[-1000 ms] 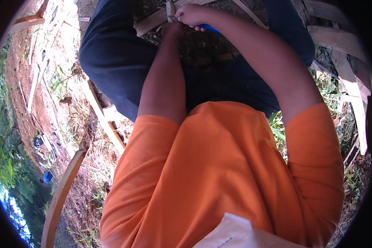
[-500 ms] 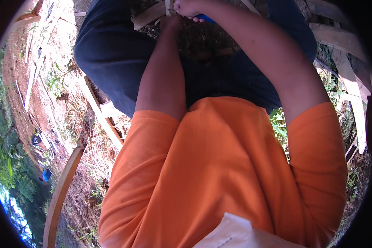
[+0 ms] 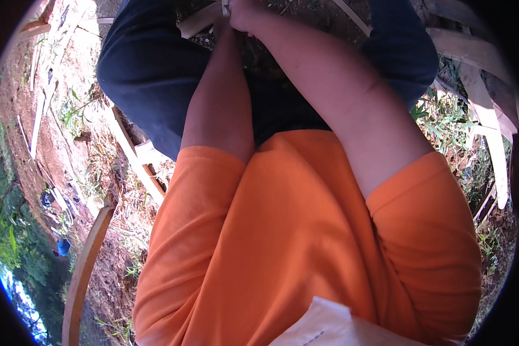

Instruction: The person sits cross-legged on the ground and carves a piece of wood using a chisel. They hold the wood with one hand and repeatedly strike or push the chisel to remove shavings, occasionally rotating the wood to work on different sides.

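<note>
At the top edge, my right hand [image 3: 243,16] is closed beside my left hand. The blue handle it gripped half a second ago is hidden behind the hand. My left hand [image 3: 223,26] is in shadow, its fingers mostly hidden. A narrow pale strip [image 3: 225,8], apparently wood, rises from it and meets the fingers of my right hand. Both forearms reach forward between my dark-trousered knees. The far end of the strip is cut off by the frame.
A wider wooden piece [image 3: 199,21] lies just left of my hands. More boards [image 3: 464,49] are piled at the right. On the left are a slanting batten [image 3: 134,151], a curved-looking plank [image 3: 86,277] and grass on reddish soil. A small blue shape [image 3: 63,247] shows farther off.
My right arm has swung left and inward, and the blue handle has gone out of sight. My left hand and the pale strip have shifted slightly left.
</note>
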Tool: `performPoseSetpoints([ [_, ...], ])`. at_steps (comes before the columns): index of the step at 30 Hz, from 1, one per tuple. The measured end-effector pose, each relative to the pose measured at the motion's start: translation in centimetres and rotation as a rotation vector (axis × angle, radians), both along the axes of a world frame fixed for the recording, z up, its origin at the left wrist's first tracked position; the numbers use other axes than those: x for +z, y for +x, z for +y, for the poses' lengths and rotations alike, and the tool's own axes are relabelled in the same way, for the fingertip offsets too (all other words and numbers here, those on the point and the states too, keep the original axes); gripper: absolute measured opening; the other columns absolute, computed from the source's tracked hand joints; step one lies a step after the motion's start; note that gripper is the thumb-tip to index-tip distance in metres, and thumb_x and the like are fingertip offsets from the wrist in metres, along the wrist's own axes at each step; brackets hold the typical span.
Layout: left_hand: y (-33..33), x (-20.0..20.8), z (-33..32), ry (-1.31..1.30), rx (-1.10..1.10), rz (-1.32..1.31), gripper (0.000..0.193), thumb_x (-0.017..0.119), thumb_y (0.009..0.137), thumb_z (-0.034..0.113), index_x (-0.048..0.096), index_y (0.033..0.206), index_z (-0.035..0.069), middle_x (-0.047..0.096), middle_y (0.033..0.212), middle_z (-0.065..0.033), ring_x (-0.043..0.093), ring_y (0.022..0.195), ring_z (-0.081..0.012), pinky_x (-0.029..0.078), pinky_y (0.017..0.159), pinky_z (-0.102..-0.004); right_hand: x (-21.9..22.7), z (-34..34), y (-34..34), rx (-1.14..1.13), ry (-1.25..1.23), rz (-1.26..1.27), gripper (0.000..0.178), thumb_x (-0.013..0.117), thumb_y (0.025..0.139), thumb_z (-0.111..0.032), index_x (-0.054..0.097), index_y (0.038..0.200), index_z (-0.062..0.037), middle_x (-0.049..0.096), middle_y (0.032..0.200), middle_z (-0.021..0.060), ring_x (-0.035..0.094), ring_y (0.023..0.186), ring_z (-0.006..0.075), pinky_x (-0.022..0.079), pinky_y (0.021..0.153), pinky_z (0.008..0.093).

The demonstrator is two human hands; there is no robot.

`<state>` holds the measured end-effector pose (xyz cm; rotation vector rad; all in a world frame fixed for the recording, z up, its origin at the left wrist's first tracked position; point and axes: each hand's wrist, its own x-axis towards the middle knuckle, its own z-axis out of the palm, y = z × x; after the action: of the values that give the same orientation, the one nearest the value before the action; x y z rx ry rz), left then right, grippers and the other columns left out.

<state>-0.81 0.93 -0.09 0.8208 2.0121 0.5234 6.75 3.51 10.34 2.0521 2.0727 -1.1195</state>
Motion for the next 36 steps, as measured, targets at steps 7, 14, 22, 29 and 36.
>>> performPoseSetpoints([
  [7, 3.2, 2.4, -2.7, 0.011, 0.060, 0.021, 0.062, 0.073, 0.084, 0.038, 0.066, 0.126, -0.007, 0.072, 0.117, -0.0239, 0.075, 0.103, -0.0330, 0.060, 0.085, -0.0431, -1.6, 3.1, 3.2, -0.090, -0.080, 0.025, 0.030, 0.056, 0.097, -0.025, 0.075, 0.094, -0.0025, 0.076, 0.091, 0.0205, 0.076, 0.085, 0.0333, 0.060, 0.075, 0.0473],
  [14, 0.3, -2.4, -2.0, -0.023, -0.154, -0.096, 0.047, 0.070, 0.087, 0.022, 0.065, 0.123, -0.007, 0.074, 0.112, -0.0178, 0.074, 0.103, -0.0302, 0.059, 0.085, -0.0435, 2.8, 2.8, 4.3, 0.137, -0.268, 0.123, 0.027, 0.053, 0.100, -0.021, 0.072, 0.118, -0.0148, 0.068, 0.070, 0.0137, 0.064, 0.048, 0.0225, 0.054, 0.043, 0.0392],
  [22, 0.1, -4.3, -0.9, -0.016, -0.070, -0.187, 0.055, 0.075, 0.083, 0.034, 0.069, 0.122, -0.003, 0.076, 0.111, -0.0160, 0.075, 0.097, -0.0262, 0.059, 0.082, -0.0412, 3.1, 3.3, 4.0, 0.325, -0.388, 0.059, 0.026, 0.053, 0.096, -0.013, 0.071, 0.114, -0.0126, 0.066, 0.069, 0.0120, 0.063, 0.048, 0.0219, 0.054, 0.043, 0.0391],
  [29, 0.7, -2.5, -1.1, -0.121, 0.033, -0.134, 0.050, 0.075, 0.084, 0.032, 0.069, 0.116, -0.006, 0.076, 0.104, -0.0170, 0.076, 0.088, -0.0253, 0.060, 0.075, -0.0397, 3.2, 2.0, 1.7, 0.298, -0.355, -0.101, 0.021, 0.055, 0.093, -0.011, 0.071, 0.103, -0.0026, 0.072, 0.082, 0.0179, 0.067, 0.051, 0.0286, 0.054, 0.044, 0.0417],
  [36, 0.7, -1.4, -0.6, -0.081, -0.024, -0.101, 0.049, 0.074, 0.084, 0.031, 0.069, 0.115, -0.007, 0.076, 0.104, -0.0172, 0.076, 0.087, -0.0242, 0.061, 0.074, -0.0387, 1.0, -0.2, 1.0, 0.143, 0.050, -0.057, 0.023, 0.065, 0.092, -0.019, 0.075, 0.105, -0.0025, 0.073, 0.112, 0.0246, 0.073, 0.102, 0.0386, 0.060, 0.084, 0.0491],
])
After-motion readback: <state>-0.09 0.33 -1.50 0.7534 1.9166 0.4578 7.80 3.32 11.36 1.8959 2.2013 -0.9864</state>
